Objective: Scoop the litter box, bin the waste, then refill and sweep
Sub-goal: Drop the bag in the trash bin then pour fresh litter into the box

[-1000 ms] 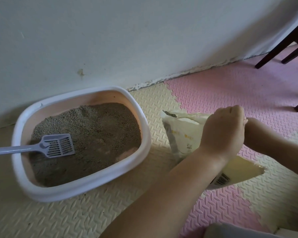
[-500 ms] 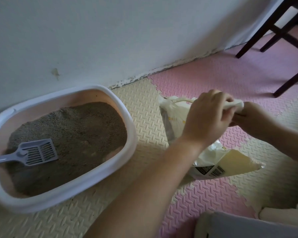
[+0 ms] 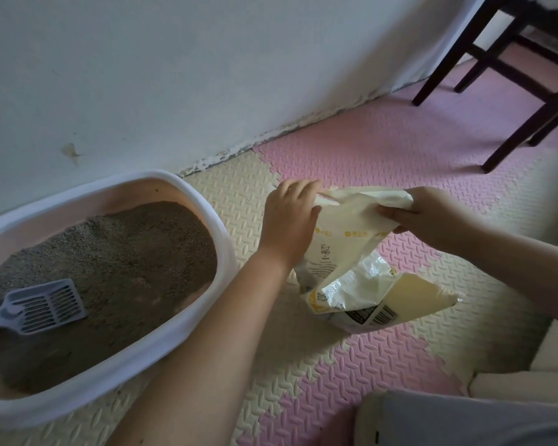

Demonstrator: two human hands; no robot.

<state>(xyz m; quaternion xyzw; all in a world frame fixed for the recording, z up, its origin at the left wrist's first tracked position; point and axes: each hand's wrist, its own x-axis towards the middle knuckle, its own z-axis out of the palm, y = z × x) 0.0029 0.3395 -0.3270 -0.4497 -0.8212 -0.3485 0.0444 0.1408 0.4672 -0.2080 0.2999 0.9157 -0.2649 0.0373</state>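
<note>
A white-rimmed litter box (image 3: 207, 304) full of grey litter sits on the floor at the left, against the wall. A lavender slotted scoop (image 3: 42, 305) lies on the litter near its left side. To the right of the box stands a pale yellow litter bag (image 3: 351, 252), its bottom on the mat. My left hand (image 3: 290, 217) grips the bag's top left edge. My right hand (image 3: 432, 217) pinches the crumpled top right corner. The bag's mouth is stretched between the two hands.
The floor is pink and cream foam mat tiles (image 3: 368, 149). Dark wooden chair legs (image 3: 509, 101) stand at the back right. A pale block (image 3: 529, 381) and grey cloth (image 3: 464, 420) sit at the lower right. The white wall (image 3: 207, 75) runs behind the box.
My hands have moved apart along the bag's top, the left one to the left edge, spreading the mouth wider. The view shifted a little to the right.
</note>
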